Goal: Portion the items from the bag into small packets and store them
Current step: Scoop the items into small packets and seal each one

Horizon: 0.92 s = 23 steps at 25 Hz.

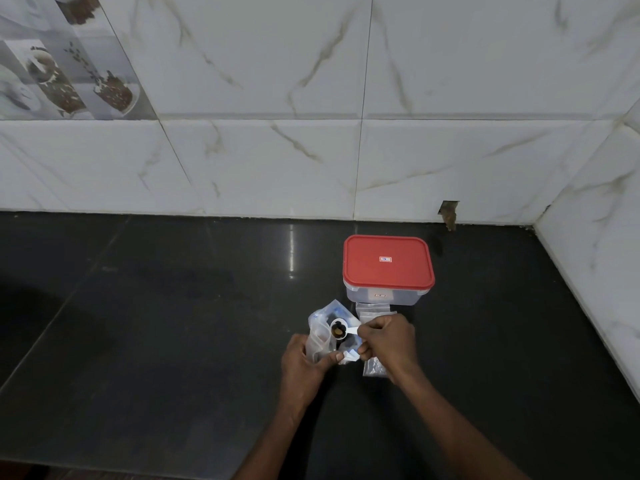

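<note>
Your right hand (388,341) pinches a loaded scoop (338,330); your left hand (304,365) grips a packet (320,336) on the black counter (156,323), a red-lidded box (388,263) at twelve o'clock before marble tiles (277,161).

Glossy black counter (173,323) — red-lidded container (388,265), clear packets (372,311), plastic bag (329,315)

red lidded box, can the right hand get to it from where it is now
Probably yes. The red lidded box sits just beyond the right hand with nothing standing between them, though that hand holds a small white scoop with brown pieces, so it isn't free.
</note>
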### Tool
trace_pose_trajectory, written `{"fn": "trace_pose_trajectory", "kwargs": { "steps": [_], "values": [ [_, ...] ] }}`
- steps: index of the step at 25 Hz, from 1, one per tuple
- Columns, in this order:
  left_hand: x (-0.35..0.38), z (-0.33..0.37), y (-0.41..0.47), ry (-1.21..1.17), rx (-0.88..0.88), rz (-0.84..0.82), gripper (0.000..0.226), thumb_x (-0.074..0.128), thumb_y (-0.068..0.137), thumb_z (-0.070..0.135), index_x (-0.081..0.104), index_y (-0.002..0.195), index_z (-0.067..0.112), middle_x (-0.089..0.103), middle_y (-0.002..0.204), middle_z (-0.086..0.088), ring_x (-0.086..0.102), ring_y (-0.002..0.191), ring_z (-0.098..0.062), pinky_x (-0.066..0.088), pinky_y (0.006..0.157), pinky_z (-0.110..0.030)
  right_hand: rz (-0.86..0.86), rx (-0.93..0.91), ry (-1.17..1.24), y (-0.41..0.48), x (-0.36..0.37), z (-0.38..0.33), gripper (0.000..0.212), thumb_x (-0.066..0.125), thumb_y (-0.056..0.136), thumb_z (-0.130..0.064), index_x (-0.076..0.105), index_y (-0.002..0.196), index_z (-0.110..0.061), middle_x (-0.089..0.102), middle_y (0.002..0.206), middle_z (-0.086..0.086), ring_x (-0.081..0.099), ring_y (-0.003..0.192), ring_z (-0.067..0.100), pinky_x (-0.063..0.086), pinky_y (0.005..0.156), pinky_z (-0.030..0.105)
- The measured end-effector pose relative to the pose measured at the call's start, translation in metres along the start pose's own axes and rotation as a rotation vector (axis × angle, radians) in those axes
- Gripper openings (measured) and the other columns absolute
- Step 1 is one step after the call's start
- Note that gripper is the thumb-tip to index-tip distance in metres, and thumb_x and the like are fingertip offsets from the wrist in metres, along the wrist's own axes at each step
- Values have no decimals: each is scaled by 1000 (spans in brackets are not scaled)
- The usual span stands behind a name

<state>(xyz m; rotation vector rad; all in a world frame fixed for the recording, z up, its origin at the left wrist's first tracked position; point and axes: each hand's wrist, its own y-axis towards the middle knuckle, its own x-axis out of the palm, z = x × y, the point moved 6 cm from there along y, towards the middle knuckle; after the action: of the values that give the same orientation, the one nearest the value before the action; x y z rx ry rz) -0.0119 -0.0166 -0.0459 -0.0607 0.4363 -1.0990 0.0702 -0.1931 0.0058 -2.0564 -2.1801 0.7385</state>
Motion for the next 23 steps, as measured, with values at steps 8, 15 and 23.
{"fn": "trace_pose_trajectory", "kwargs": {
  "steps": [8, 15, 23],
  "values": [
    [0, 3, -1, 89, -47, 105, 40, 91, 66, 36, 58, 83, 21, 64, 94, -3, 65, 82, -18, 54, 70, -33, -2, -35, 144, -22, -28, -38, 14, 63, 77, 6, 70, 65, 3, 63, 51, 21, 58, 43, 27, 49, 45, 27],
    [9, 11, -4, 155, -22, 147, 43, 89, 70, 37, 57, 87, 14, 55, 92, -1, 54, 82, -15, 32, 59, -16, -47, -159, -6, -50, -9, -52, 16, 61, 79, 3, 70, 65, 1, 64, 46, 10, 59, 37, 17, 48, 43, 22],
    [9, 5, -3, 23, -69, 167, 36, 86, 71, 29, 60, 90, 14, 62, 92, -4, 61, 80, -19, 48, 65, -28, -28, -844, -723, -72, 17, -24, 22, 50, 81, -24, 70, 80, -15, 61, 76, -3, 53, 48, 9, 37, 43, 16]
  ]
}}
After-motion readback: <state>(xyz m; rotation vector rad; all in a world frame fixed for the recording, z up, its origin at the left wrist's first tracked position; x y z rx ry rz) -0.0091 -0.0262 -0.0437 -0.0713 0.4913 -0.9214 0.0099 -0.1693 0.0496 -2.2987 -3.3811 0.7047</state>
